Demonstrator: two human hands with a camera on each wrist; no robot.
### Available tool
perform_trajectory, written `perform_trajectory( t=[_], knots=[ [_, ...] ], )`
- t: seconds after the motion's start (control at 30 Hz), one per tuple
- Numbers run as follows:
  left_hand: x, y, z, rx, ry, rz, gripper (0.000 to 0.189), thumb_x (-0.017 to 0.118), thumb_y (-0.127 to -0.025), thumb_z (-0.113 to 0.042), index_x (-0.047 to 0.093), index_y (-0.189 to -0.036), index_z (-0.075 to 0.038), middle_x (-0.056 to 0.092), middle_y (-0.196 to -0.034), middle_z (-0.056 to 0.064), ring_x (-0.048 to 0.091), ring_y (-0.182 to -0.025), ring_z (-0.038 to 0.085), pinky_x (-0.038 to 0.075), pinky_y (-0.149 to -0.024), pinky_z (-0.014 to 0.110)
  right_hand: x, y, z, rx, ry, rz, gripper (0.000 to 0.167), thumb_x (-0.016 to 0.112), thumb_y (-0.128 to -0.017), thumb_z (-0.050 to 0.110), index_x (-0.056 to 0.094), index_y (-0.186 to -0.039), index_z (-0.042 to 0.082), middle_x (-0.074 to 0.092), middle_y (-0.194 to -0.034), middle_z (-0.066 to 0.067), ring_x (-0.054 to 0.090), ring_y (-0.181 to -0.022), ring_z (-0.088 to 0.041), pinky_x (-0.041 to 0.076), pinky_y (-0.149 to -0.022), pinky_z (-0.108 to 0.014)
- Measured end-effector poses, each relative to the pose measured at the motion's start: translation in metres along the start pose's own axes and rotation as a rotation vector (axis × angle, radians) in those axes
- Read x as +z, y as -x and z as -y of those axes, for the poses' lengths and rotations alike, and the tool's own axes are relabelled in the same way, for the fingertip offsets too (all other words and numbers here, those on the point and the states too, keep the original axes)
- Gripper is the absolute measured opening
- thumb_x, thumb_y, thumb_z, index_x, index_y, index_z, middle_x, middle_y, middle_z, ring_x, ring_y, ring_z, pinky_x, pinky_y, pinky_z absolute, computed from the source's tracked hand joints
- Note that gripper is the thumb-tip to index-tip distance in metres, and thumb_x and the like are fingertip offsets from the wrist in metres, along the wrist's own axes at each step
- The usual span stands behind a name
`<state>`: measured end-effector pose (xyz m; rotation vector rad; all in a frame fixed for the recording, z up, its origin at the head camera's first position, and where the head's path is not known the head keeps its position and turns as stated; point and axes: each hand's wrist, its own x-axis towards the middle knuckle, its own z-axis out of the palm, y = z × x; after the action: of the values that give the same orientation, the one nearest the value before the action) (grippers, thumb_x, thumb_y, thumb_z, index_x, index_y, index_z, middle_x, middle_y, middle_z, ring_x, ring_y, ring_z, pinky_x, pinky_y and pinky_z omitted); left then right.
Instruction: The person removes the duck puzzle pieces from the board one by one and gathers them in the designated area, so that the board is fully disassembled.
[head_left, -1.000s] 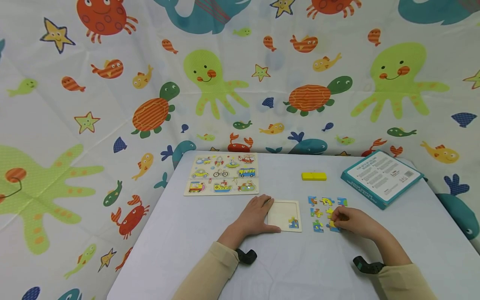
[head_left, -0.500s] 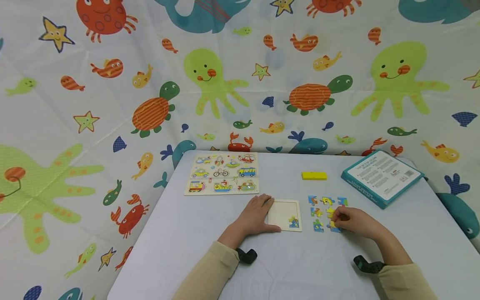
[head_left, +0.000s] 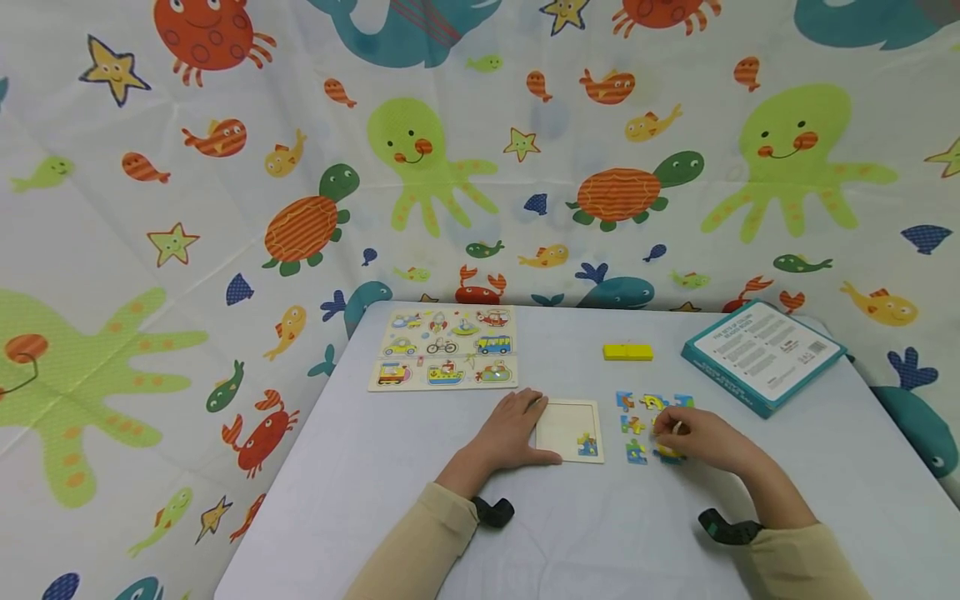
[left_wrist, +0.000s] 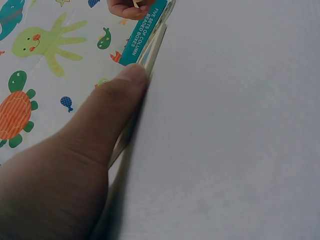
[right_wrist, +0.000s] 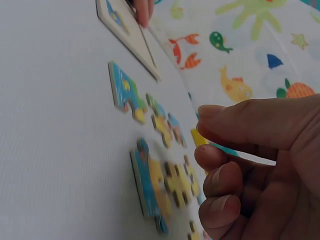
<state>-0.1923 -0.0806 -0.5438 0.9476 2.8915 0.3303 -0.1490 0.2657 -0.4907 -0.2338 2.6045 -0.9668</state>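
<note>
My left hand (head_left: 510, 431) holds the left side of a square wooden puzzle tray (head_left: 558, 425), fingers at its far edge and thumb along its near edge. A jigsaw piece (head_left: 587, 445) lies in the tray's near right corner. In the left wrist view the thumb (left_wrist: 117, 97) lies against the tray's edge. My right hand (head_left: 705, 437) hovers over the loose jigsaw pieces (head_left: 636, 452) right of the tray. In the right wrist view its fingers are curled, with a gap between thumb (right_wrist: 212, 112) and forefinger (right_wrist: 209, 156) and no piece seen there. Some pieces are hidden beneath it.
A wooden picture board (head_left: 442, 348) with vehicles lies at the back left. Behind the pieces sits a yellow block (head_left: 628, 352). A teal and white box (head_left: 765, 354) lies at the back right. A sea-animal cloth (head_left: 480, 167) hangs behind the white table (head_left: 315, 500).
My right hand has shifted slightly to the left and away from me over the pieces, and its thumb and forefinger now stand apart. The left hand and the tray stay put.
</note>
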Motion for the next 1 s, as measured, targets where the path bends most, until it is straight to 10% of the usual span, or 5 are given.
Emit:
perform_trajectory(
  t=[1.0],
  knots=[
    [0.000, -0.001, 0.000, 0.004, -0.013, -0.007, 0.109, 0.052, -0.075, -0.086, 0.031, -0.156, -0.016, 0.033, -0.156, -0.001, 0.027, -0.148, 0.018, 0.018, -0.126, 0.041, 0.051, -0.058, 0.058, -0.189, 0.050, 0.080, 0.023, 0.075, -0.086, 0.021, 0.068, -0.108, 0.017, 0.062, -0.104, 0.003, 0.051, -0.089, -0.016, 0.046, -0.078, -0.032]
  ],
)
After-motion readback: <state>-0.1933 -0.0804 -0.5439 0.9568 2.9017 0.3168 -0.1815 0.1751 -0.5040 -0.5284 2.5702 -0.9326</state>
